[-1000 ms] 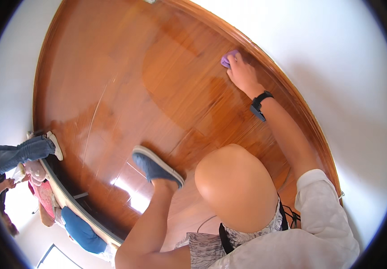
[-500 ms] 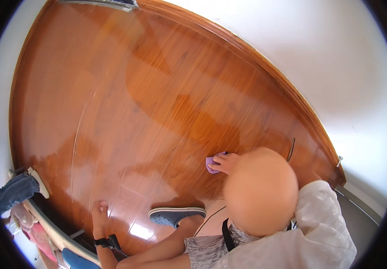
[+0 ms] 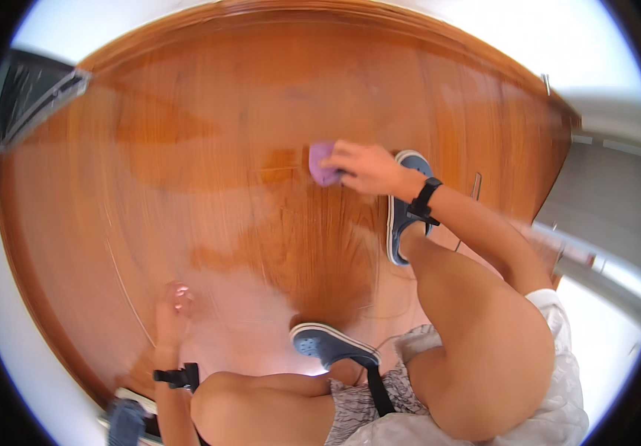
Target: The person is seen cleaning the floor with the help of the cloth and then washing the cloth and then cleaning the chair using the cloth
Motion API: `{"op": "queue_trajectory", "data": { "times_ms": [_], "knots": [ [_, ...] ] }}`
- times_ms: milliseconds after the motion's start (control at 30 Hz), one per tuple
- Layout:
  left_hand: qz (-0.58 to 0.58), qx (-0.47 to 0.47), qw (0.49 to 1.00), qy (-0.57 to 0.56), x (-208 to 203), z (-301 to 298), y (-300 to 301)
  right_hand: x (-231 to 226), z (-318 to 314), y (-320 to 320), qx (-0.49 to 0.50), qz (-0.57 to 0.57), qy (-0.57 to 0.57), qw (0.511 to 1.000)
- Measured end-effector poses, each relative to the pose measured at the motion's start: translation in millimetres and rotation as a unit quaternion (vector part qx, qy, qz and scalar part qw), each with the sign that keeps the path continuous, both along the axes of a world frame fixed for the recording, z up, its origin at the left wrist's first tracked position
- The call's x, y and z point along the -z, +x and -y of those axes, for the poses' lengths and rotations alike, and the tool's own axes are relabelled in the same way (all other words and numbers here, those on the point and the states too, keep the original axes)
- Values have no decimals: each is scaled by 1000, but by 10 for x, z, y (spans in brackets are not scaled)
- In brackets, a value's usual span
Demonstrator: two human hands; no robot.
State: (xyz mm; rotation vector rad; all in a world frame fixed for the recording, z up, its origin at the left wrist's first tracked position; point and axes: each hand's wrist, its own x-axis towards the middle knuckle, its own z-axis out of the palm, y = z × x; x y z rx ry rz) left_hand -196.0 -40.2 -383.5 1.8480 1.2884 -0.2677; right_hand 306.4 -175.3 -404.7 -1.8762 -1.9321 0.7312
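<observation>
My right hand (image 3: 365, 166) has its fingers curled over a small purple cloth (image 3: 323, 163), which lies on the shiny reddish-brown wooden floor (image 3: 254, 97). Part of the cloth is hidden under the fingers. Beside that wrist stands my right foot in a dark blue clog (image 3: 398, 230). To the left, my left hand (image 3: 174, 303) hovers above the floor by my left knee. Its fingers are loosely curled in, a little blurred, and nothing shows in them. Both wrists wear black straps.
A second blue clog (image 3: 332, 346) is on my left foot. Wooden baseboard (image 3: 380, 16) edges the floor along the white wall. At the far left stands a dark glossy object (image 3: 34, 100); a grey panel (image 3: 599, 204) is at right. A thin cable (image 3: 476, 186) lies near the right clog.
My view has turned and tilted. My right arm, earlier hidden behind my raised knee, now shows, with the purple cloth still in the hand. The left hand stays empty.
</observation>
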Motion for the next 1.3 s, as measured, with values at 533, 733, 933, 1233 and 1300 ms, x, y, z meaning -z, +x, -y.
{"op": "queue_trajectory", "data": {
  "times_ms": [533, 733, 933, 1233, 1300],
  "knots": [
    [-96, 114, 989, -17, 368, -94, 526, 881, 4189, 585, 783, 95, -6, 614],
    [-83, 64, 994, -31, 277, 4, 272, 1049, 4116, 1208, 827, 217, -98, 509],
    [-151, 78, 984, -58, 154, -184, -17, 914, 2197, 1928, 685, 108, 92, 715],
    [-138, 51, 988, -51, 340, -412, 29, 949, 435, -985, 120, -41, 36, 991],
    [-138, 56, 987, -64, 346, -393, 208, 951, 432, -1360, 51, 16, 67, 996]
  ]
}}
